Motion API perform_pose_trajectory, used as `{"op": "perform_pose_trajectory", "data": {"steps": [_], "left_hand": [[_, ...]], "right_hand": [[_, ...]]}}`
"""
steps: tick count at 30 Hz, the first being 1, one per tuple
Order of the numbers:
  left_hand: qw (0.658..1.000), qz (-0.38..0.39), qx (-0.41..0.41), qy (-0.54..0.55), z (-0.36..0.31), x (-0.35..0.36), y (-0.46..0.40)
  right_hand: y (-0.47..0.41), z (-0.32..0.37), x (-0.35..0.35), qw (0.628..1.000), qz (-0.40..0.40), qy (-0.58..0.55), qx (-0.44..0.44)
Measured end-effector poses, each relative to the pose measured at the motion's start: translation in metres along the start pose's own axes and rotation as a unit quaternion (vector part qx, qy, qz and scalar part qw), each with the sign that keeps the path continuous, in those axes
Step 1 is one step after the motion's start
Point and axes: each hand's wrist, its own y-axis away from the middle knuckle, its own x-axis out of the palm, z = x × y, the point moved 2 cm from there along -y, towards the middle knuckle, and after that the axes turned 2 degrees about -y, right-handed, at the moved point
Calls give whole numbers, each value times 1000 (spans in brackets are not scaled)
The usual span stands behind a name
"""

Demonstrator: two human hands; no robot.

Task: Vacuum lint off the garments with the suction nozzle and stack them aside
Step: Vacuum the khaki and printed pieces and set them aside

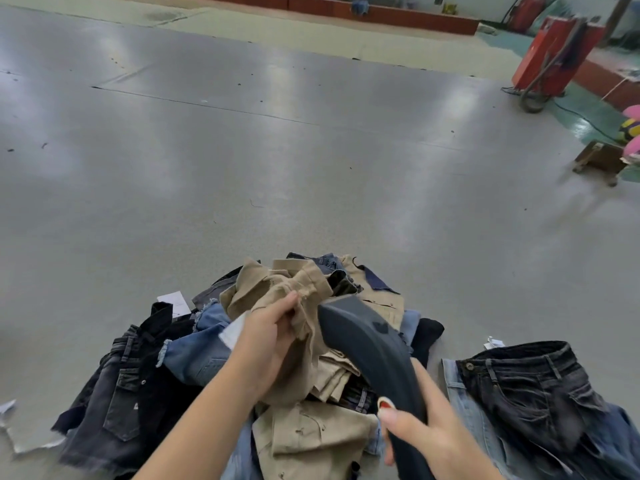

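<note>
Fingers of the left hand (268, 336) are curled and bunched into a khaki garment (277, 292), pinching a wad of its cloth and holding it up off the pile; thumb lies along the top edge of the fold. Right hand (420, 427) wraps the handle end of the dark suction nozzle (363, 344), thumb with a red nail pressed on its near side, other fingers curled round the far side. Nozzle mouth sits just right of the left fingertips, at the khaki cloth; whether it actually touches the fabric is hard to tell from this angle. Under both hands: a loose heap of garments (214, 358) straight on the grey floor (242, 150), no bin or basket holding them. Left of the left fingers, black and dark grey denim pieces (117, 403) plus frayed blue denim. Below the wrists, more khaki pieces (311, 438). Right of the right hand, apart from the heap, black jeans (530, 386) lie on top of light blue jeans (460, 393), flat on the floor. White paper tags (175, 301) sit beyond the left fingers at the heap's edge. Far beyond the fingers, upper right: a red machine (554, 53) with hoses, and a small wooden dolly (599, 161) on casters.
</note>
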Motion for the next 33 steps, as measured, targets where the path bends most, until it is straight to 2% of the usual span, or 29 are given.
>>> {"op": "perform_pose_trajectory", "data": {"steps": [5, 9, 13, 16, 23, 25, 29, 31, 33], "left_hand": [[998, 24, -56, -23, 21, 6, 4], [992, -21, -49, -116, 31, -5, -1], [981, 23, -21, -190, 37, -3, 0], [988, 13, -6, -151, 40, 0, -1], [998, 54, 10, 34, 32, 0, -2], [998, 60, 2, 27, 32, -3, -4], [997, 64, 10, -52, 43, 1, -5], [996, 54, 9, -71, 47, 0, -5], [994, 58, 16, -97, 49, -3, -5]], "right_hand": [[0, -1, 12, 999, 3, 52, 13], [-3, -1, 15, 998, -28, -41, 42], [-10, 3, 7, 991, -74, -98, 45], [-13, 3, 6, 987, -96, -120, 47], [-8, 6, -18, 965, -192, -175, 38], [-6, 8, -23, 971, -168, -165, 38], [-2, 1, -6, 989, -46, -123, 72], [-2, -1, 1, 991, -30, -100, 88], [-5, 2, 3, 986, -40, -125, 101]]}}
